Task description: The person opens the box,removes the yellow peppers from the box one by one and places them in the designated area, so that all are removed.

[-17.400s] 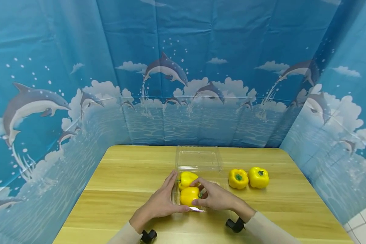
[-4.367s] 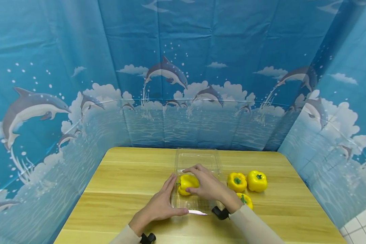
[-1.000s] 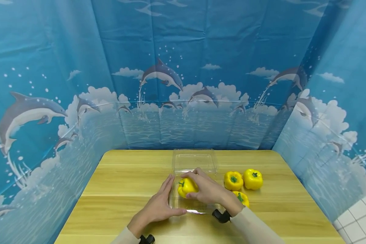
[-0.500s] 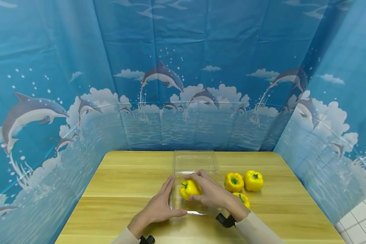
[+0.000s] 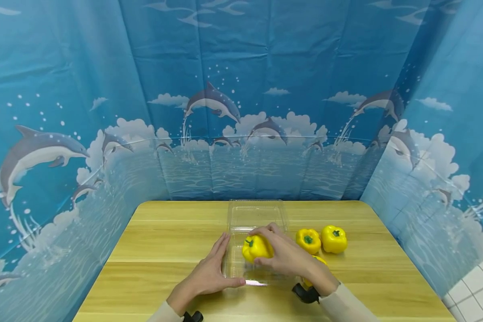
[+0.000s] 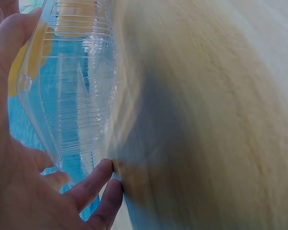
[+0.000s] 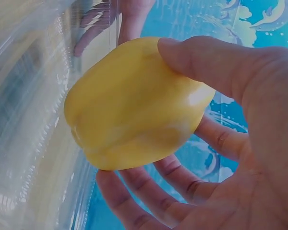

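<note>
Yellow pepper (image 5: pixel 256 248) is wrapped in the right hand (image 5: pixel 283 257), fingers and thumb curled round it, held just above the far part of the clear plastic box (image 5: pixel 241 273). Its green stem points up and a bit left, so the long axis runs roughly upright, tilted. Left hand (image 5: pixel 209 277) lies flat with straight fingers against the box's left wall, steadying it. Three more peppers sit right of the box on the bench (image 5: pixel 153 241), one (image 5: pixel 308 241) nearest, well away from the left hand.
</note>
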Motion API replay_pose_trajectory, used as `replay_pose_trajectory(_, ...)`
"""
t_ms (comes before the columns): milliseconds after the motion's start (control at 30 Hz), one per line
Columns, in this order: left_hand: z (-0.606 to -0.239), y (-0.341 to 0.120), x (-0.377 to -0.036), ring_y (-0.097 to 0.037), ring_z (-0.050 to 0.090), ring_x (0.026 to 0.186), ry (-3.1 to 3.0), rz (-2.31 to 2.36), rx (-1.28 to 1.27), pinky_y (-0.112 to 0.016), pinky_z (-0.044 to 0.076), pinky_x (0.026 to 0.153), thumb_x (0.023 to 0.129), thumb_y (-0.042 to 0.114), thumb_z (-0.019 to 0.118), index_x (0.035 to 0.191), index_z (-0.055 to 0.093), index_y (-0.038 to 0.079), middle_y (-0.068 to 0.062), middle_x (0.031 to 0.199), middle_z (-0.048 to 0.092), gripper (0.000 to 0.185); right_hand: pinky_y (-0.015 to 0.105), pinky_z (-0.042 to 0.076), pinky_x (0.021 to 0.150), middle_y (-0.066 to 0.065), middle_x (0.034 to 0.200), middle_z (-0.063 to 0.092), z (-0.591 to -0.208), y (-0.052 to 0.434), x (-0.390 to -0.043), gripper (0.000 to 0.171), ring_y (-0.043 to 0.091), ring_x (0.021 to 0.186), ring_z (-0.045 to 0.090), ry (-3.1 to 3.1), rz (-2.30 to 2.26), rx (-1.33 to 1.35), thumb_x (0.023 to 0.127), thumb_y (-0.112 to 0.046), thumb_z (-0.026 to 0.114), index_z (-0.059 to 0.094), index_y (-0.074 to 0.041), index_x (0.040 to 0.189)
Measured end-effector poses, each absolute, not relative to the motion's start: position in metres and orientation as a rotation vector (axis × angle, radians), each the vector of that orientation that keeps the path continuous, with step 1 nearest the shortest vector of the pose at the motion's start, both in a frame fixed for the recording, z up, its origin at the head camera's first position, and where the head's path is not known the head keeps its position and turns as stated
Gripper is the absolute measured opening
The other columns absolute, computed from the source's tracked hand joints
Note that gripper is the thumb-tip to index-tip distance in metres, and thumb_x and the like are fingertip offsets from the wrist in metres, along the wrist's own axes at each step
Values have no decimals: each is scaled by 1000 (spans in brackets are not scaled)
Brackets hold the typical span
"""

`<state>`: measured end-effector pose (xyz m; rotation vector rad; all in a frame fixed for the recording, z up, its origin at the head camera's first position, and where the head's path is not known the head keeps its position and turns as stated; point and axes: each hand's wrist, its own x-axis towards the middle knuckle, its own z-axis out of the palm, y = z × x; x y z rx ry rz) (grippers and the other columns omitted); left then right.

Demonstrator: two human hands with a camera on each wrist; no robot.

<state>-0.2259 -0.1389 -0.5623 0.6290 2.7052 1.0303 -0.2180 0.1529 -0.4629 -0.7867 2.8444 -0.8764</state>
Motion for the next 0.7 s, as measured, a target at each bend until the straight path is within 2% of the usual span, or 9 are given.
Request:
replay_pose_trajectory(100,-562,-140,-227,-56,49,167,2707,1023,628,-83,52,120,92,76,87,191,5,26,-9,200,4,138,51,61,100,6,142,63,-461,156,-217,67,18,115,64,2851,-895,-764,102,-39,94,64,-27,161)
replay_pose_trajectory(333,-562,-140,-226,-55,45,170,2698,1028,622,-83,51,123,91,77,87,191,6,25,-8,200,3,138,50,63,97,7,143,62,-456,166,-213,67,18,114,64,2862,-936,-733,101,-40,95,64,-31,160)
replay_pose_trajectory(533,-563,-140,-226,-55,46,169,2709,1032,618,-83,52,122,91,76,88,191,6,25,-8,200,3,138,54,64,102,7,148,63,-452,175,-210,66,21,123,66,2882,-965,-724,102,-39,94,64,-31,159)
replay_pose_trajectory(700,-562,-138,-225,-55,45,170,2705,1048,609,-84,50,122,91,73,90,191,6,25,-8,200,3,139,50,64,100,6,145,63,-450,182,-207,66,19,118,65,2906,-969,-658,100,-40,96,65,-30,157)
